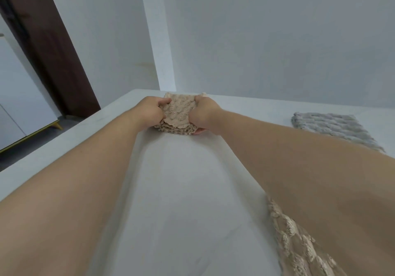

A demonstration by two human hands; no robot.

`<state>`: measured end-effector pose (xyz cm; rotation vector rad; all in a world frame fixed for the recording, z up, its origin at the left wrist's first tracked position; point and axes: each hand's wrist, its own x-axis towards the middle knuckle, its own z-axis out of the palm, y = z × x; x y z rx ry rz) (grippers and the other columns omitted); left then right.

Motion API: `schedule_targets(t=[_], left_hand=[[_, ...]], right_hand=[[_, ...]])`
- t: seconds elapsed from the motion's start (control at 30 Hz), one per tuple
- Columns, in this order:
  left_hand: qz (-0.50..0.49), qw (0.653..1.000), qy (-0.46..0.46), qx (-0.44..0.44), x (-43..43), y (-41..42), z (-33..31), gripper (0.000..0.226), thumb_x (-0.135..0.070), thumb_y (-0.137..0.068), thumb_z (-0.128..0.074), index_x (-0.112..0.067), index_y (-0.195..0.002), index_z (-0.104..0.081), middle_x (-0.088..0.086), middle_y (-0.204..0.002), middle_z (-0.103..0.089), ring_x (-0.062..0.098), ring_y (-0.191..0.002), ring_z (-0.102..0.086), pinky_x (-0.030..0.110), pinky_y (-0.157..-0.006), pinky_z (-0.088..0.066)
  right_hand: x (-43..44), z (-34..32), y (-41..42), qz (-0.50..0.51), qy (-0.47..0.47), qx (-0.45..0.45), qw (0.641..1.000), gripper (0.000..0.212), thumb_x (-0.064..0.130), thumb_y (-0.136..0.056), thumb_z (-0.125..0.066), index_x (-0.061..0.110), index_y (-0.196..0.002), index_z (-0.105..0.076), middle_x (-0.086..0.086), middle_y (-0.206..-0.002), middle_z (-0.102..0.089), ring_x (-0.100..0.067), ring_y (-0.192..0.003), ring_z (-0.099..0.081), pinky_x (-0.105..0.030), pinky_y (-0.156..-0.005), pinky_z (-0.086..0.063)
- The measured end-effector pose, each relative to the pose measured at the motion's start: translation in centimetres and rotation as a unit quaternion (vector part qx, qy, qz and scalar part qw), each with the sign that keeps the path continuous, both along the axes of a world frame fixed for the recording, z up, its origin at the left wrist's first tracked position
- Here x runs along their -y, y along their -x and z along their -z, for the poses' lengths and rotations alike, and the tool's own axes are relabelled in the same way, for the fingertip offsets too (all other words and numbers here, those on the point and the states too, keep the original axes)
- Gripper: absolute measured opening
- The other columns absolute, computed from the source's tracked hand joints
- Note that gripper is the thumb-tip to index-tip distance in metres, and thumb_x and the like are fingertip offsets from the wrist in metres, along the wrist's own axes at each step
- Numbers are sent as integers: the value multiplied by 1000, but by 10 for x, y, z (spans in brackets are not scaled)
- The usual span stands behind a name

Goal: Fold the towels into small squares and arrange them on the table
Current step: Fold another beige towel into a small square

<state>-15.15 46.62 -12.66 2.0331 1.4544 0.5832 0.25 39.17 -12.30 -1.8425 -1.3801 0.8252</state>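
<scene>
beige, nubbly terry: the folded towel (178,115) is out at the far end of the white desk (181,190), its layers stacked thick along the near edge. i can't tell whether it rests on the surface or sits just above it. both hands are on it. the left hand (149,112) grips the left side, fingers curled into the cloth. the right hand (205,113) grips the right side, with fingertips showing under the bottom layer. off to the right, well apart, a grey towel (333,128) lies flat as a folded square. at lower right a second beige towel (299,239) peeks from under the right forearm, mostly hidden. far left, a dark brown door frame (49,51) and a white cabinet (17,96).
</scene>
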Motion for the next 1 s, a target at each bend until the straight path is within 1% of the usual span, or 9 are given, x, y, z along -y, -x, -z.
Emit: schedule_targets(t=[0.17, 0.23, 0.3, 0.37, 0.43, 0.5, 0.63, 0.8, 1.0], left_hand=[[6, 998, 2, -68, -7, -6, 2, 59, 9, -98, -39, -17, -150, -48, -1, -150, -50, 19, -138, -46, 15, -96, -31], [19, 995, 20, -101, -6, -8, 0, 59, 5, -99, -38, -21, -151, -46, -2, -150, -51, 19, -137, -46, 17, -98, -33], [22, 991, 41, -122, -8, -9, -7, 56, -1, -101, -41, -25, -151, -46, 3, -147, -53, 23, -126, -53, 24, -97, -41], [-1, 994, 49, -102, -15, -11, -16, 55, -1, -99, -44, -23, -149, -49, 12, -142, -56, 27, -112, -60, 31, -92, -49], [-28, 995, -12, -95, -23, -12, -20, 52, -2, -99, -44, -19, -149, -49, 11, -149, -51, 29, -128, -55, 31, -103, -43], [-28, 993, -86, -82, -25, -16, -15, 48, -11, -103, -43, -20, -150, -47, 6, -157, -43, 26, -142, -43, 30, -111, -33], [35, 991, -81, -99, -18, -22, 10, 46, -23, -108, -37, -22, -154, -40, 3, -161, -37, 23, -146, -36, 30, -117, -25], [68, 984, -76, -149, -21, -11, 31, 52, -39, -110, -28, -25, -160, -26, -8, -167, -18, 14, -153, -19, 27, -121, -11], [65, 974, -89, -196, -24, -12, 36, 53, -46, -109, -22, -31, -160, -20, -13, -167, -15, 11, -154, -16, 32, -122, -12]], right_hand=[[-11, -7, 0, -36, 57, 87, 994, 19, 3, -90, -59, 6, -107, -53, -12, -92, -63, -22, -68, -64, -23, -57, -55], [-11, -9, 4, -32, 85, 183, 979, 6, 13, -95, -47, 11, -94, -53, -7, -80, -60, -25, -67, -62, -24, -79, -48], [-12, -9, 4, -35, 110, 264, 957, 17, 21, -95, -43, 12, -105, -53, -9, -105, -56, -30, -87, -60, -39, -107, -39], [-14, -6, -5, -13, 102, 272, 957, 59, 28, -92, -47, 18, -148, -33, -16, -150, -27, -38, -131, -39, -47, -111, -36], [-11, -5, -12, -16, 42, 287, 957, 76, 34, -94, -47, 24, -160, -11, -7, -166, 0, -37, -150, -10, -50, -116, -27], [-11, -1, -16, -61, 2, 328, 943, 72, 45, -101, -36, 23, -163, -5, 1, -170, 11, -31, -155, 4, -52, -122, -13], [-20, 14, -17, -134, 30, 350, 927, 70, 53, -106, -18, 15, -163, -2, -1, -171, 10, -21, -157, 10, -51, -125, -2], [-18, 25, -30, -173, 55, 386, 905, 81, 65, -102, -19, 15, -162, 3, -1, -171, 4, -19, -157, 5, -53, -125, -2], [-18, 27, -33, -183, 62, 393, 899, 89, 72, -99, -20, 14, -162, 3, 0, -171, 4, -20, -157, 4, -57, -123, -4]])
